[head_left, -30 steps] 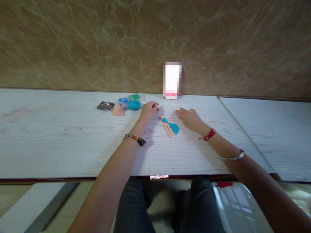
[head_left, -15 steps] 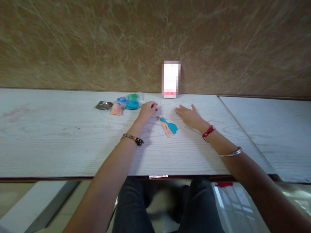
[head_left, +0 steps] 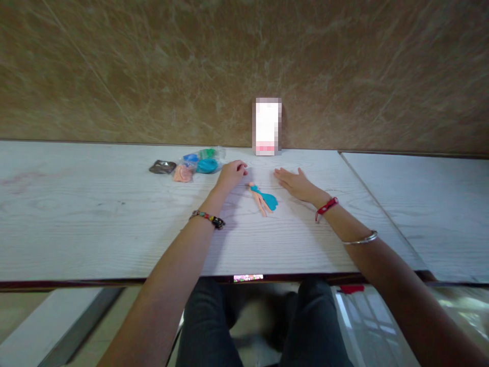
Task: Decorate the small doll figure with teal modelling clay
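A small clay figure [head_left: 263, 198] with a teal dress and peach limbs lies flat on the white wooden table [head_left: 114, 224]. My left hand [head_left: 231, 174] rests just left of it, fingers curled and pinched; what they hold, if anything, is too small to name. My right hand [head_left: 295, 184] lies flat on the table just right of the figure, fingers stretched out, holding nothing. Neither hand touches the figure.
Several clay lumps in clear wrappers [head_left: 198, 163], blue, green, teal and peach, lie left of my left hand, with a dark lump [head_left: 162, 166] further left. A white box [head_left: 267, 126] stands against the brown marbled wall. A second table [head_left: 420, 193] adjoins on the right.
My right hand has flattened and slid a little back and left on the table. The left hand and the figure stay almost where they were.
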`<action>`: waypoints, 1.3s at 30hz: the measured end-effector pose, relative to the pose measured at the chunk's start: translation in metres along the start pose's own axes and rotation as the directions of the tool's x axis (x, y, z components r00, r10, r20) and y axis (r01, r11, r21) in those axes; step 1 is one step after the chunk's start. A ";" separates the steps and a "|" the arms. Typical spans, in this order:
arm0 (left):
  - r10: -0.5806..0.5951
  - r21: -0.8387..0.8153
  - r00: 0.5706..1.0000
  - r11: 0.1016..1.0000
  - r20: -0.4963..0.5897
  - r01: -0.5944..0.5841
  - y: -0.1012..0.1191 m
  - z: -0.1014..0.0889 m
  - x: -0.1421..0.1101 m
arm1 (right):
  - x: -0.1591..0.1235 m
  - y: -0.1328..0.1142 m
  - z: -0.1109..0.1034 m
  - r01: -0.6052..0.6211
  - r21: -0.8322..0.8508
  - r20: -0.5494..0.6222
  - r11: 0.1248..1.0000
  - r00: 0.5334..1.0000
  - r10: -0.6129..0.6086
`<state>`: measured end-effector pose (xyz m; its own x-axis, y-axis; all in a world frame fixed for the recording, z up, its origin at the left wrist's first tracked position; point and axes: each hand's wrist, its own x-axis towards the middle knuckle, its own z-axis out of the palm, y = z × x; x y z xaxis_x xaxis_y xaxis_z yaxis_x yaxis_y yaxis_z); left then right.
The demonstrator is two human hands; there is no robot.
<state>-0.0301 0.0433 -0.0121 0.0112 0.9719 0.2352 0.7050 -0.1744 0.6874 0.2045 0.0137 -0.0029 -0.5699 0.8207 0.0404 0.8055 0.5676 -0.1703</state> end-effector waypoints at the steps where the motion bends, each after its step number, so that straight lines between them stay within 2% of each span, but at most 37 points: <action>1: -0.004 -0.003 1.000 1.000 -0.003 0.004 0.000 0.000 0.000 | -0.001 0.001 -0.001 -0.029 -0.010 -0.004 1.000 1.000 0.029; 5: -0.004 0.003 1.000 1.000 0.006 0.004 0.000 0.000 0.000 | -0.003 0.006 -0.002 0.101 0.017 0.095 0.995 0.990 -0.102; 8: 0.008 0.008 1.000 1.000 0.004 -0.008 -0.003 0.000 0.001 | -0.004 0.011 -0.001 -0.019 -0.033 -0.010 0.999 1.000 0.019; 10: 0.001 -0.001 1.000 1.000 -0.002 -0.001 -0.004 0.000 0.001 | -0.005 0.014 0.001 0.003 -0.041 0.005 0.999 1.000 -0.003; 13: 0.003 0.009 1.000 1.000 0.012 -0.003 -0.005 0.000 0.002 | -0.004 0.015 0.001 0.123 -0.022 0.063 0.992 0.991 -0.121; 16: 0.016 0.023 1.000 1.000 0.009 -0.016 -0.005 0.001 0.003 | -0.003 0.011 -0.003 0.012 -0.059 0.002 0.998 1.000 -0.012; 17: 0.015 0.019 1.000 1.000 0.004 -0.015 -0.004 0.000 0.002 | -0.003 0.009 -0.004 -0.001 -0.062 0.017 0.998 1.000 0.002; 20: 0.010 0.012 1.000 1.000 0.008 -0.010 -0.003 0.000 0.002 | -0.004 0.007 -0.006 0.099 -0.002 0.117 0.995 0.988 -0.098; 22: 0.012 0.019 1.000 1.000 0.012 -0.012 -0.002 -0.001 0.001 | -0.005 0.008 -0.006 0.082 -0.018 0.069 0.996 0.994 -0.080; 24: 0.007 0.020 1.000 1.000 0.004 -0.007 -0.001 -0.001 0.001 | -0.005 0.010 -0.004 -0.015 -0.064 -0.009 0.998 1.000 0.014; 25: -0.001 0.019 1.000 1.000 0.000 0.001 -0.001 -0.002 0.001 | -0.006 0.010 -0.003 -0.015 -0.080 0.000 0.997 1.000 0.015; 28: -0.018 0.035 1.000 0.999 0.014 0.017 0.001 -0.002 0.000 | -0.005 0.007 -0.001 0.105 -0.060 0.070 0.993 0.992 -0.100; 30: -0.012 0.048 1.000 0.999 0.023 0.011 0.002 -0.003 0.000 | -0.004 0.004 -0.001 0.167 -0.087 0.054 0.982 0.985 -0.162; 33: -0.008 0.037 1.000 0.999 0.012 0.007 0.002 -0.003 0.000 | -0.005 0.001 -0.004 0.070 -0.120 0.009 0.990 0.998 -0.069; 36: -0.018 0.040 1.000 0.999 0.015 0.017 0.001 -0.003 0.000 | -0.007 0.003 -0.005 0.143 -0.033 0.100 0.989 0.985 -0.139; 38: -0.010 0.051 1.000 0.999 0.021 0.009 0.001 -0.002 0.000 | -0.006 0.004 -0.006 0.175 -0.013 0.091 0.984 0.981 -0.173; 39: -0.005 0.051 1.000 0.999 0.018 0.004 0.000 -0.002 0.001 | -0.006 0.005 -0.006 0.144 -0.029 0.065 0.989 0.988 -0.142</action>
<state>-0.0312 0.0435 -0.0102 0.0200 0.9755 0.2191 0.7405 -0.1617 0.6523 0.2132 0.0120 0.0022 -0.6876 0.7261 0.0002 0.7195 0.6814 -0.1345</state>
